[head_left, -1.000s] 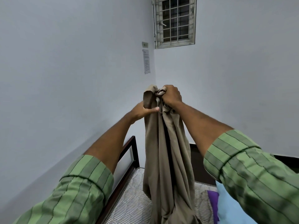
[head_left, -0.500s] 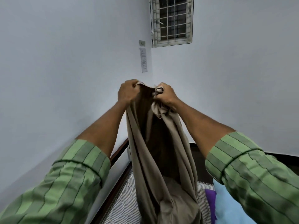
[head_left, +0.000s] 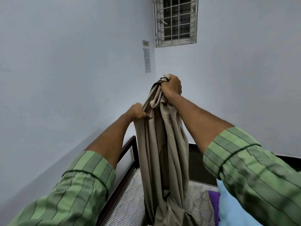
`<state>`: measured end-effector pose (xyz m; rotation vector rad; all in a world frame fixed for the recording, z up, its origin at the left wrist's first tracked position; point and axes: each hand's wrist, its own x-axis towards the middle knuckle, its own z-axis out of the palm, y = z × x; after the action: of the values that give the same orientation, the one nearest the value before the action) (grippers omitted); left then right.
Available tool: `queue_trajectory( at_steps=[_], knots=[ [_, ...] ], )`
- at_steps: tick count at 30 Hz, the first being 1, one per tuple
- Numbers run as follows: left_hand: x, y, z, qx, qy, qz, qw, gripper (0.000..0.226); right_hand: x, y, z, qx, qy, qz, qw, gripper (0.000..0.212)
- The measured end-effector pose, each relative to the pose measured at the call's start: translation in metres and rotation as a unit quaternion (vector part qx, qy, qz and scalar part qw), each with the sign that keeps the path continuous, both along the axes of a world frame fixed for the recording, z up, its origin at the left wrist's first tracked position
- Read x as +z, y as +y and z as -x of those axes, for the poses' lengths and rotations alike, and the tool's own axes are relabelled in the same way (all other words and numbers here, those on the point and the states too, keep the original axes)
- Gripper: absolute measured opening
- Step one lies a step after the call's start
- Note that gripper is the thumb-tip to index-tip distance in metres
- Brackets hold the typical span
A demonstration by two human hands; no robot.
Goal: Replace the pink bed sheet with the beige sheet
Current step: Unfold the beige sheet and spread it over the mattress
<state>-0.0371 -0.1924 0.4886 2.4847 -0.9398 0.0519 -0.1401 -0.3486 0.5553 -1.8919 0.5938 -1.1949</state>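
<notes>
Over striped mattress [head_left: 130, 199], both hands, left hand [head_left: 137, 112] & right hand [head_left: 171, 86], grip beige sheet [head_left: 162, 152].

The sheet [head_left: 162, 144] is plain beige, and the sleeves [head_left: 78, 193] are green with thin dark stripes. The mattress [head_left: 130, 201] carries fine grey and white stripes inside a dark brown frame [head_left: 128, 147]. Beside it lie a light blue cloth [head_left: 231, 207] and a purple one [head_left: 215, 199], under pale blue-white walls [head_left: 65, 79] and a white window grille [head_left: 175, 22].
</notes>
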Motion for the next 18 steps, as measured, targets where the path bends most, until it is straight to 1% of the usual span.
queue_trajectory(
  at_steps=[1,2,3,4,5,6,8,9,10,11,12,13,14,15,16,17,18],
  knots=[
    [-0.008,0.003,-0.003,-0.003,0.015,-0.037,0.999,0.056,0.001,-0.003,0.004,-0.020,-0.035,-0.026,0.999,0.033],
    [-0.015,0.009,-0.006,0.002,0.023,-0.094,0.995,0.053,0.001,-0.008,0.008,-0.038,-0.067,-0.058,0.995,0.034],
    [-0.018,0.015,-0.009,0.015,0.023,-0.147,0.989,0.048,0.002,-0.015,0.012,-0.051,-0.089,-0.087,0.991,0.034],
    [-0.020,0.022,-0.013,0.046,0.015,-0.171,0.984,0.042,0.003,-0.023,0.016,-0.062,-0.094,-0.106,0.988,0.035],
    [-0.021,0.029,-0.017,0.086,-0.007,-0.155,0.984,0.037,0.002,-0.031,0.018,-0.067,-0.082,-0.119,0.987,0.036],
    [-0.018,0.034,-0.019,0.124,-0.027,-0.109,0.986,0.033,0.000,-0.039,0.020,-0.070,-0.056,-0.126,0.988,0.038],
    [-0.005,0.034,-0.015,0.178,-0.064,0.035,0.981,0.031,-0.008,-0.047,0.022,-0.055,0.018,-0.118,0.991,0.047],
    [0.003,0.030,-0.010,0.190,-0.072,0.122,0.971,0.032,-0.015,-0.049,0.022,-0.028,0.057,-0.096,0.993,0.051],
    [0.013,0.025,-0.005,0.190,-0.060,0.204,0.959,0.033,-0.021,-0.048,0.019,0.010,0.096,-0.062,0.993,0.054],
    [0.024,0.019,0.000,0.171,-0.031,0.276,0.945,0.032,-0.027,-0.044,0.017,0.063,0.130,-0.019,0.989,0.057],
    [0.034,0.011,0.004,0.141,-0.004,0.322,0.936,0.031,-0.030,-0.037,0.015,0.131,0.159,0.016,0.978,0.061],
    [0.043,0.003,0.007,0.106,0.003,0.332,0.937,0.029,-0.032,-0.029,0.013,0.198,0.184,0.048,0.962,0.066],
    [0.050,-0.006,0.009,0.067,-0.007,0.309,0.949,0.027,-0.032,-0.019,0.010,0.239,0.206,0.079,0.945,0.069],
    [0.056,-0.013,0.014,0.029,-0.026,0.274,0.961,0.025,-0.031,-0.011,0.007,0.261,0.218,0.105,0.935,0.061],
    [0.059,-0.020,0.016,-0.007,-0.048,0.238,0.970,0.025,-0.030,-0.004,0.004,0.257,0.220,0.124,0.933,0.044],
    [0.060,-0.024,0.021,-0.028,-0.068,0.205,0.976,0.024,-0.027,0.000,0.001,0.235,0.213,0.136,0.939,0.027],
    [0.060,-0.026,0.022,-0.039,-0.098,0.185,0.977,0.021,-0.024,0.000,0.000,0.203,0.211,0.145,0.945,0.018]
  ],
)
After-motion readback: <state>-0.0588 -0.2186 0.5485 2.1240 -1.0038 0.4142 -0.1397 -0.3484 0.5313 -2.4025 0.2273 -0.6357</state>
